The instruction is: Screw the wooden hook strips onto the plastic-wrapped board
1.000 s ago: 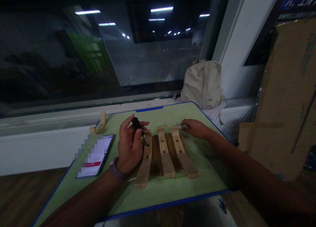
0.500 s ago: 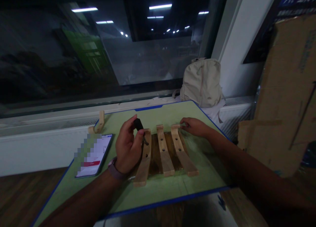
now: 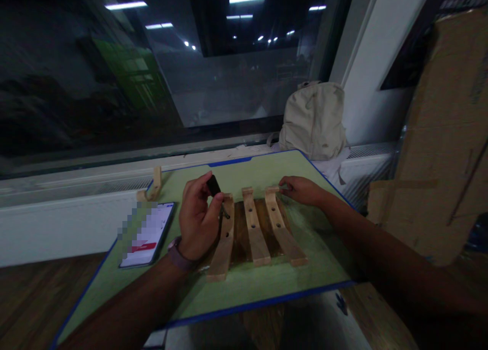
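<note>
In the head view, my left hand (image 3: 199,215) is closed around the black handle of a screwdriver (image 3: 214,185). Its thin shaft slants down to the upper hole of the left curved wooden piece (image 3: 221,258). Two similar pieces lie to the right, a middle wooden piece (image 3: 256,241) and a right wooden piece (image 3: 287,243), each with two dark holes. All three rest across a brown glossy sheet (image 3: 240,241). At the far end of the right piece, my right hand (image 3: 303,190) has thumb and fingers pinched; what lies between them is hidden.
A green table (image 3: 244,294) with blue edging carries everything. Left of my wrist lies a phone (image 3: 152,238) with its screen lit. Beyond it stands another curved wooden piece (image 3: 157,180). A beige backpack (image 3: 314,121) sits behind the table, and large cardboard (image 3: 446,136) leans at right.
The view has tilted slightly, so the table appears a little higher. Both hands keep nearly the same places, and the wooden pieces have not visibly moved.
</note>
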`<state>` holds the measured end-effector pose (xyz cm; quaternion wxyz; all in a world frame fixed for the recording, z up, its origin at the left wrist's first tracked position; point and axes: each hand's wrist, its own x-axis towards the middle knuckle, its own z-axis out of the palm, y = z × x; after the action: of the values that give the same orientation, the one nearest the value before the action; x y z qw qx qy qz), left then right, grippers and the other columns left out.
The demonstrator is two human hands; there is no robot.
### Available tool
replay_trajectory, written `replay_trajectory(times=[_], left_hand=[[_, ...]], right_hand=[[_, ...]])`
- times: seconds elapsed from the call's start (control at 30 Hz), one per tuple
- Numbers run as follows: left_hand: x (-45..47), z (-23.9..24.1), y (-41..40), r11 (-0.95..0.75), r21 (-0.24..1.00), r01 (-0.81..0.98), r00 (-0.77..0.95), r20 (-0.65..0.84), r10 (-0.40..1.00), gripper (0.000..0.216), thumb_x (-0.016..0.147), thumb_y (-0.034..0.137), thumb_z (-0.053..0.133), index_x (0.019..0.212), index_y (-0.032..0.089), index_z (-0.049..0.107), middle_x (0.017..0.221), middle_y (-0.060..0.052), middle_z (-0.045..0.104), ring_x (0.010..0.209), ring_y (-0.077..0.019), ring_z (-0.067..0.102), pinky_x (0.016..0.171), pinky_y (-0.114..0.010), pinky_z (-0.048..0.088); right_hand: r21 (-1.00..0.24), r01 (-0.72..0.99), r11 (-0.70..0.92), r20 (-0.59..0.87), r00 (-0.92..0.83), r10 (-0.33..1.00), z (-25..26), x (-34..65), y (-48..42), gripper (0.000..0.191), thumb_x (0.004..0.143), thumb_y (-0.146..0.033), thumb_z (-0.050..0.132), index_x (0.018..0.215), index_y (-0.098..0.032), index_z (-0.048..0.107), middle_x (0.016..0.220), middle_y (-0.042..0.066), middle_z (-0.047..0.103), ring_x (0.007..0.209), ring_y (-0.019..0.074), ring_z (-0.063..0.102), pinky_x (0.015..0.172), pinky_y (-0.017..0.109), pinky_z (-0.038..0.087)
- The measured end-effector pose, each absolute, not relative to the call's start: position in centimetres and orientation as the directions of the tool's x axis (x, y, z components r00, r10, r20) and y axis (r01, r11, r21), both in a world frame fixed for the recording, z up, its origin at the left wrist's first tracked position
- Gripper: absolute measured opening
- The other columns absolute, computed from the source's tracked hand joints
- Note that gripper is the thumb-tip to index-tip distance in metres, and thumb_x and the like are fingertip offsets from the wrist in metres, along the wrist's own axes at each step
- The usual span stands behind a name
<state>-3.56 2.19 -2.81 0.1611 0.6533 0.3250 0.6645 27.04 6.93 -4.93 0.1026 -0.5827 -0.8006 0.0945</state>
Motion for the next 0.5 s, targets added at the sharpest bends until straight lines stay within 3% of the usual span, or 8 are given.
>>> replay_trajectory(times=[0.1,0.2,0.3,0.37,0.5], left_hand=[[-3.4,-2.7,1.8,-0.712,0.674,0.199,-0.082,0.735,0.673,0.044,0.095,0.03,0.065,0.138,0.028,0.057,0.121,-0.007,0.067,0.108,-0.0174,0.066,0.097,-0.033,0.057],[-3.2,-2.5,1.4,-0.726,0.667,0.169,-0.074,0.743,0.666,0.048,0.099,0.031,0.059,0.146,0.028,0.049,0.111,-0.006,0.071,0.092,-0.0146,0.069,0.087,-0.031,0.059],[-3.0,-2.3,1.1,-0.742,0.662,0.108,-0.067,0.749,0.659,0.04,0.102,0.028,0.053,0.142,0.031,0.053,0.103,-0.003,0.071,0.081,-0.0116,0.067,0.079,-0.028,0.059],[-3.0,-2.2,1.1,-0.764,0.64,0.074,-0.042,0.768,0.639,0.036,0.1,0.027,0.056,0.136,0.031,0.057,0.103,-0.003,0.069,0.085,-0.0119,0.067,0.08,-0.027,0.059],[-3.0,-2.2,1.5,-0.795,0.594,0.126,-0.043,0.803,0.594,0.049,0.088,0.025,0.074,0.134,0.031,0.058,0.104,-0.003,0.068,0.095,-0.0136,0.068,0.085,-0.027,0.06]], right_hand=[[-0.262,0.917,0.3,0.045,-0.299,0.953,-4.8,27.0,6.8,0.031,0.095,-0.03,0.057,0.119,-0.014,0.068,0.091,0.009,0.073,0.078,0.0213,0.063,0.07,0.029,0.041],[-0.262,0.916,0.303,0.039,-0.304,0.952,-4.6,26.9,6.7,0.031,0.096,-0.028,0.057,0.12,-0.013,0.068,0.094,0.01,0.073,0.082,0.0215,0.064,0.072,0.029,0.042],[-0.265,0.916,0.302,0.024,-0.307,0.951,-4.4,26.9,6.6,0.03,0.096,-0.027,0.056,0.12,-0.011,0.067,0.099,0.012,0.073,0.086,0.0217,0.065,0.075,0.028,0.043],[-0.263,0.916,0.301,0.021,-0.307,0.952,-4.3,26.9,6.6,0.031,0.096,-0.027,0.056,0.12,-0.011,0.067,0.1,0.013,0.073,0.089,0.0223,0.066,0.076,0.029,0.043],[-0.269,0.917,0.295,0.022,-0.3,0.954,-4.2,26.8,6.5,0.03,0.096,-0.028,0.057,0.119,-0.012,0.068,0.099,0.012,0.073,0.088,0.0223,0.066,0.076,0.028,0.043]])
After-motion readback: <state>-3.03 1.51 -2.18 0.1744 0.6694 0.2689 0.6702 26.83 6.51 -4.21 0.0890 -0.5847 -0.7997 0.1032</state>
